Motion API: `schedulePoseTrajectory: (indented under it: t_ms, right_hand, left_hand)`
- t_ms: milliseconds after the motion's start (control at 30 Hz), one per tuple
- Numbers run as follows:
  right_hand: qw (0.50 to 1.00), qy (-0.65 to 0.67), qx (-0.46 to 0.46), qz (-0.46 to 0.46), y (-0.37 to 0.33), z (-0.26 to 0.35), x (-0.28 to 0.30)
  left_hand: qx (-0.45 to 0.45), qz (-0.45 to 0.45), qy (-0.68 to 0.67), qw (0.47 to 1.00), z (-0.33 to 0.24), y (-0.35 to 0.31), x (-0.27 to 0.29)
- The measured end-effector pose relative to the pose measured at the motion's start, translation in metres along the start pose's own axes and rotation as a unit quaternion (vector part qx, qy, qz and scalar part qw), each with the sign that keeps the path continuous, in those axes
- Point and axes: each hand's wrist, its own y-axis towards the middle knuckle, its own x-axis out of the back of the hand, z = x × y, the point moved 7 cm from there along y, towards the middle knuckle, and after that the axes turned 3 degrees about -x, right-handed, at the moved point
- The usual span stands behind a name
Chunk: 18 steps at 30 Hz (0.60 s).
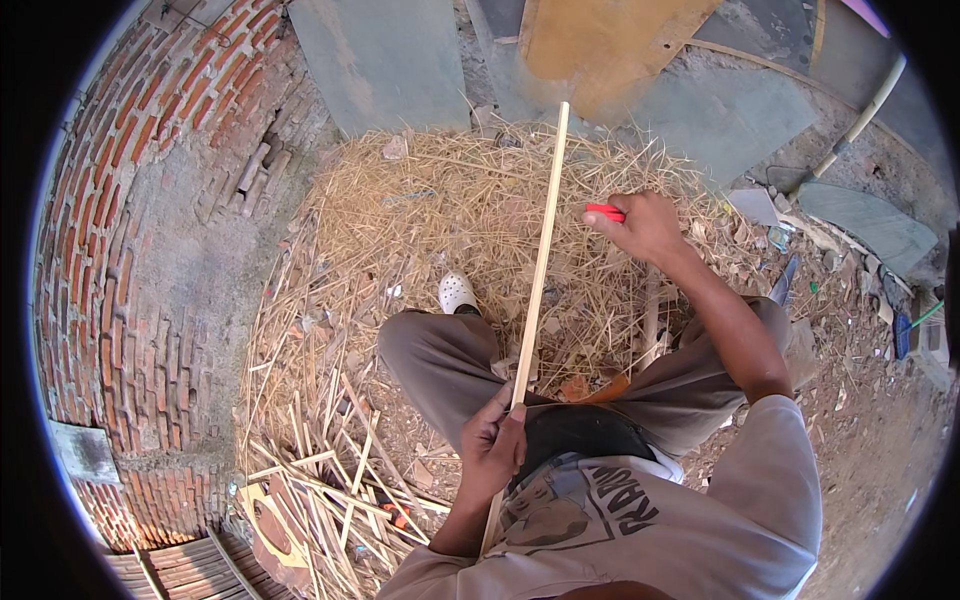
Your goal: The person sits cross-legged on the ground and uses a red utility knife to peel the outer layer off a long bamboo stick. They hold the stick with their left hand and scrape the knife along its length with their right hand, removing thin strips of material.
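My left hand (493, 442) is closed around a long pale strip of wood or bamboo (543, 250) near its lower part. The strip slants up and away from my lap, its far tip above the shavings, and its lower end runs back along my left forearm. Out to the right, apart from the strip, my right hand (648, 230) is closed on a red-handled tool (605, 212). Only the red end of that tool shows; I cannot make out a blade. A dark pad or cloth (580, 435) lies across my lap between my knees.
Thin straw-like shavings (440, 200) cover the ground ahead. Cut strips (350, 490) lie heaped at lower left, beside a brick wall (130, 250). Flat grey sheets (380, 60) and a tan board (600, 50) lie at the far side. Rubble (870, 270) is on the right.
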Motion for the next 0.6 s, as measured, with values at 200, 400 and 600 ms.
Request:
schedulePoseTrajectory:
  t_ms: [200, 400, 600]
  right_hand:
    - [0.969, 0.043, 0.243, -0.035, -0.06, 0.078, 0.004]
    - [0.971, 0.034, 0.237, -0.025, -0.058, 0.074, -0.003]
    - [0.974, 0.028, 0.221, -0.05, -0.056, 0.076, 0.0]
  left_hand:
    - [-0.006, -0.012, -0.006, 1.0, -0.016, 0.011, -0.004]
    - [-0.024, 0.0, -0.023, 0.999, -0.018, 0.016, -0.008]
    - [-0.016, 0.001, -0.011, 1.0, -0.015, 0.019, -0.013]
